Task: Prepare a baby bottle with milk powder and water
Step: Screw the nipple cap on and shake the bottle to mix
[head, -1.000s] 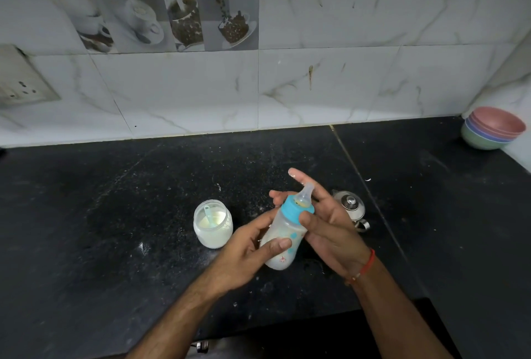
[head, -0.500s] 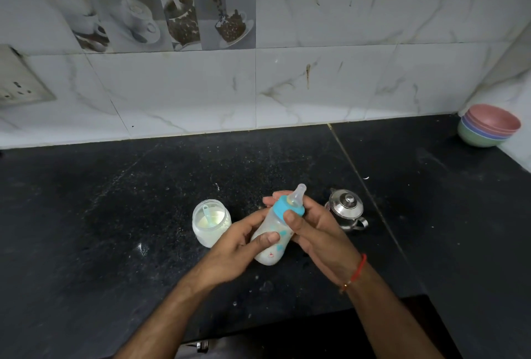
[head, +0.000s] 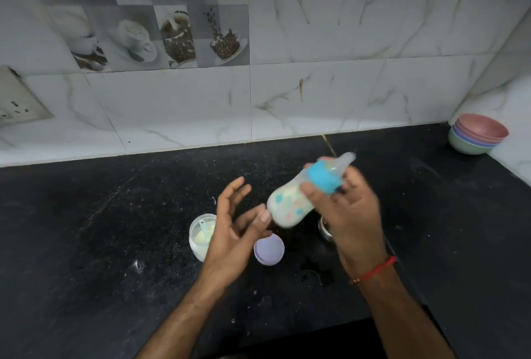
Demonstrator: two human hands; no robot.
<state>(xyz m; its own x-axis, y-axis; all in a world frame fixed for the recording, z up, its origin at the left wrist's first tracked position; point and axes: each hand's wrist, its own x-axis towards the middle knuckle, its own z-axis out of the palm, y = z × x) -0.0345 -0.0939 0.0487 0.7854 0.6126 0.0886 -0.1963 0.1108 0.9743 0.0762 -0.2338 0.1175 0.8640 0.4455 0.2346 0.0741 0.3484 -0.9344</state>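
My right hand (head: 352, 209) grips the baby bottle (head: 290, 204) near its blue collar, above the black counter (head: 115, 229). The bottle is tilted, teat up and to the right, white milk inside, and blurred by motion. Beside the bottle's base is my left hand (head: 232, 232), fingers spread, holding nothing, thumb close to the bottle. An open jar of milk powder (head: 199, 239) with a pale blue scoop in it stands behind my left hand. A lilac lid (head: 270, 249) lies on the counter next to it.
A small steel pot (head: 324, 229) is mostly hidden behind my right hand. Stacked coloured bowls (head: 477, 134) sit in the far right corner. The tiled wall has a socket plate (head: 17, 99) at the left. Spilled powder and wet spots dot the counter.
My left hand has let go of the bottle and opened. My right hand has lifted the bottle up and to the right, tilting it more. The lilac lid has come into sight.
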